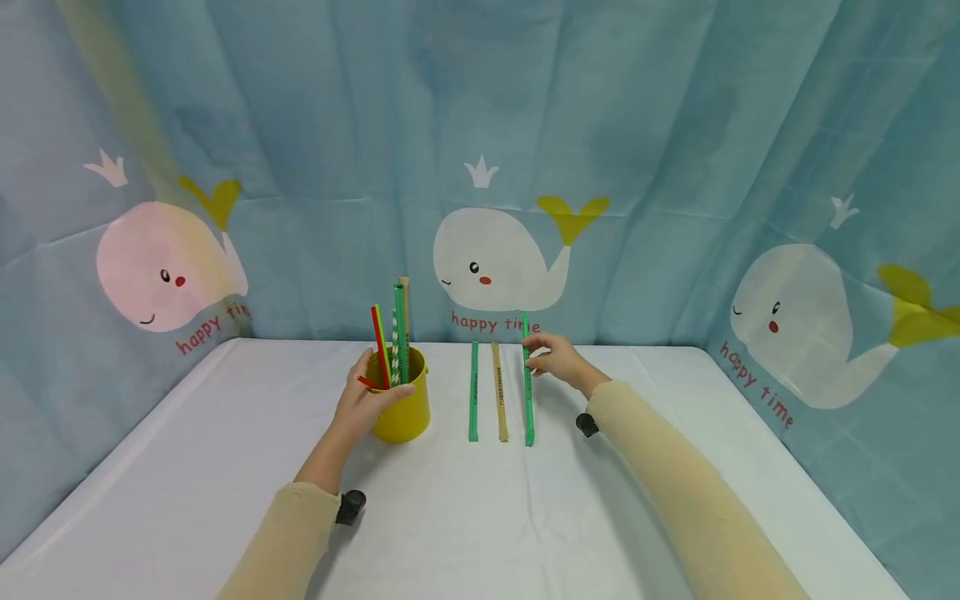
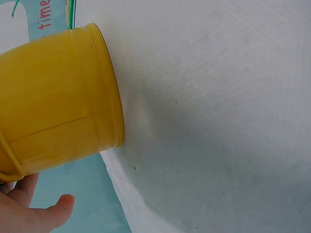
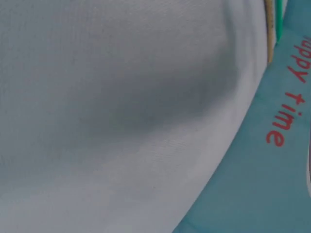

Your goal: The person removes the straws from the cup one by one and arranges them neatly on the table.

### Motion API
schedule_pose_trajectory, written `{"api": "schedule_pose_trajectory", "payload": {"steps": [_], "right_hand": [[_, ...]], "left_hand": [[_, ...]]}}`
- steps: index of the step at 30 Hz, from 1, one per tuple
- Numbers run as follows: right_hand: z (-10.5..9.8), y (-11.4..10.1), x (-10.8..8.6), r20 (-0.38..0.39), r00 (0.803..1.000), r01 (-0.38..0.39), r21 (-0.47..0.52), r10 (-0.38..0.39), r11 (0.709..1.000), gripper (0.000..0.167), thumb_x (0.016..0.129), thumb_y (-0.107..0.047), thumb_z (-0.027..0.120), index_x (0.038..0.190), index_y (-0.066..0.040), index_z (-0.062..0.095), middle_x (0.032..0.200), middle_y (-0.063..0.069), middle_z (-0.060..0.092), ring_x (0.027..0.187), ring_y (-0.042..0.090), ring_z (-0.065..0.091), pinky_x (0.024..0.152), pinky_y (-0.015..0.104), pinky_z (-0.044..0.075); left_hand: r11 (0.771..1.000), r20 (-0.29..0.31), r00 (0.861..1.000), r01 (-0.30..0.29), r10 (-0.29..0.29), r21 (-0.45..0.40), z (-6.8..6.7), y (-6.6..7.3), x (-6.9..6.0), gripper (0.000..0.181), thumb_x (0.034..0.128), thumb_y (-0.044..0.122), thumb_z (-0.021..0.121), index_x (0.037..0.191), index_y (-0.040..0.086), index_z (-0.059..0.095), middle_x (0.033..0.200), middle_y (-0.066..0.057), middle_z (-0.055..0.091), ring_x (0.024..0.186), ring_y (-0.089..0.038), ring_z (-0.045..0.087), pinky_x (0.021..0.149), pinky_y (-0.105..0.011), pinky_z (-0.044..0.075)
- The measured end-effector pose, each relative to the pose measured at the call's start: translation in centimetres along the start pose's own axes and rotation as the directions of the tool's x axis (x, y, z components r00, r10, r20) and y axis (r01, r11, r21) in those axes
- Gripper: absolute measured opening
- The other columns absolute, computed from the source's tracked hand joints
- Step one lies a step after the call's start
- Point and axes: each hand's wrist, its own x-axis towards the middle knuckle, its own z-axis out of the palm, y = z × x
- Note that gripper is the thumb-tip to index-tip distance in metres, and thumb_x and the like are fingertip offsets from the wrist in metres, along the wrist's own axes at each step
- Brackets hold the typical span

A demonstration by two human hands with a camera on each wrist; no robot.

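My left hand (image 1: 362, 408) holds a small yellow bucket (image 1: 405, 417) at its rim, the thumb lying across the front. Several straws stand in the bucket, among them a red straw (image 1: 381, 346), a green wrapped straw (image 1: 401, 333) and a tan one behind. Between thumb and fingers, my right hand (image 1: 561, 360) pinches another green wrapped straw (image 1: 528, 412) near its upper part; its far end appears raised. To the left of that straw, a tan wrapped straw (image 1: 500, 396) and a green straw (image 1: 473, 396) lie side by side. The right wrist view does not show the right hand.
A white cloth (image 1: 450, 517) covers the table. Behind it hangs a blue curtain (image 1: 660, 167) with printed whales, which also closes off both sides. The bucket (image 2: 58, 92) looks large in the left wrist view, with its handle hanging down its side.
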Motion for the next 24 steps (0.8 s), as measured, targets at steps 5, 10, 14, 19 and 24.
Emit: {"api": "schedule_pose_trajectory", "payload": {"steps": [5, 10, 14, 19, 24], "right_hand": [[0.6, 0.9, 0.5, 0.007, 0.998, -0.062, -0.043, 0.063, 0.997, 0.043, 0.093, 0.002, 0.061, 0.135, 0.007, 0.051, 0.119, 0.02, 0.053, 0.089, 0.023, 0.064, 0.077, 0.037, 0.055], [1.2, 1.2, 0.3, 0.004, 0.992, -0.125, -0.128, 0.126, 0.984, 0.044, 0.094, -0.003, 0.062, 0.136, 0.003, 0.052, 0.119, 0.016, 0.054, 0.083, 0.02, 0.061, 0.07, 0.034, 0.051], [1.4, 1.3, 0.3, 0.005, 0.983, -0.179, -0.199, 0.183, 0.964, 0.043, 0.094, -0.009, 0.064, 0.135, -0.002, 0.055, 0.114, 0.011, 0.056, 0.075, 0.015, 0.056, 0.061, 0.027, 0.044], [1.4, 1.8, 0.8, 0.047, 0.978, -0.187, -0.247, 0.204, 0.951, 0.042, 0.094, -0.011, 0.065, 0.133, -0.001, 0.056, 0.106, 0.008, 0.058, 0.075, 0.015, 0.056, 0.061, 0.026, 0.045], [1.4, 2.3, 1.4, 0.075, 0.974, -0.188, -0.271, 0.215, 0.944, 0.042, 0.093, -0.011, 0.066, 0.133, -0.002, 0.057, 0.099, 0.008, 0.059, 0.075, 0.015, 0.056, 0.063, 0.026, 0.048]], "left_hand": [[1.0, -0.003, 1.0, 0.009, -0.009, -0.008, 0.2, 0.0, -0.1, 0.1, 0.0863, 0.03, 0.075, 0.156, 0.007, 0.008, 0.156, -0.02, 0.013, 0.139, -0.038, 0.024, 0.112, -0.058, 0.023], [1.0, -0.003, 1.0, 0.003, -0.003, -0.023, 0.4, -0.1, -0.1, 0.099, 0.0859, 0.03, 0.076, 0.156, 0.008, 0.01, 0.156, -0.019, 0.015, 0.139, -0.037, 0.025, 0.112, -0.057, 0.023], [1.0, -0.008, 1.0, -0.004, 0.004, -0.03, 0.5, 0.1, -0.2, 0.097, 0.0858, 0.029, 0.076, 0.156, 0.009, 0.012, 0.156, -0.018, 0.017, 0.138, -0.036, 0.026, 0.112, -0.057, 0.024], [0.999, -0.008, 1.0, -0.018, 0.018, -0.031, 0.3, 0.1, -0.2, 0.095, 0.086, 0.028, 0.076, 0.156, 0.009, 0.013, 0.154, -0.019, 0.019, 0.137, -0.036, 0.028, 0.111, -0.058, 0.025], [1.0, -0.015, 1.0, -0.017, 0.017, -0.024, 0.1, -0.1, -0.2, 0.096, 0.0856, 0.03, 0.076, 0.155, 0.009, 0.014, 0.154, -0.02, 0.019, 0.137, -0.037, 0.028, 0.111, -0.058, 0.024]]}}
